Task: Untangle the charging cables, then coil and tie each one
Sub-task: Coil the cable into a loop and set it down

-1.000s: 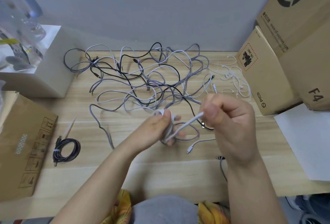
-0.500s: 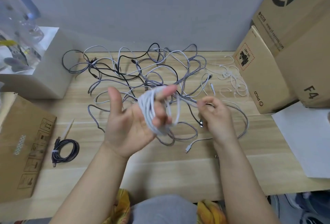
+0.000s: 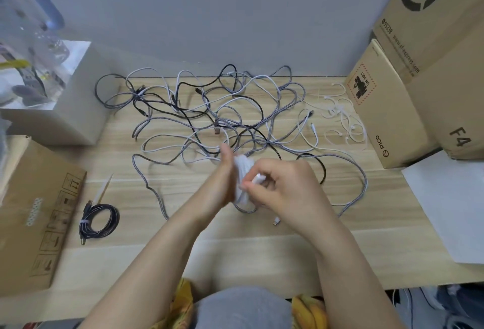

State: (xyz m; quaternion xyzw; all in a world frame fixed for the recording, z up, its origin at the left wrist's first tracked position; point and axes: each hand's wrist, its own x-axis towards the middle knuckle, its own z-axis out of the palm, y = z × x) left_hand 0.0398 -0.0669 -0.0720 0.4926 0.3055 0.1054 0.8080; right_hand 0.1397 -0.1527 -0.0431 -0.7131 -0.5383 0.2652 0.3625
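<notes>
A white charging cable (image 3: 242,171) is wound into a small coil around the fingers of my left hand (image 3: 221,184), which I see edge-on and slightly blurred just above the wooden table (image 3: 235,244). My right hand (image 3: 285,189) pinches that cable's loose end right beside the coil. Behind my hands a tangle of grey, white and black cables (image 3: 225,116) sprawls over the table. One black cable (image 3: 99,221) lies coiled and tied at the left.
Loose white cable ties (image 3: 340,116) lie at the back right, beside stacked cardboard boxes (image 3: 387,111). A flat cardboard box (image 3: 39,210) and a white box (image 3: 62,111) stand at the left. White paper (image 3: 450,205) covers the right edge. A thin strip (image 3: 104,189) lies near the coiled cable.
My left hand has turned from palm-up to edge-on with the coil on it. My right hand has moved in to the coil, taking up the loose cable.
</notes>
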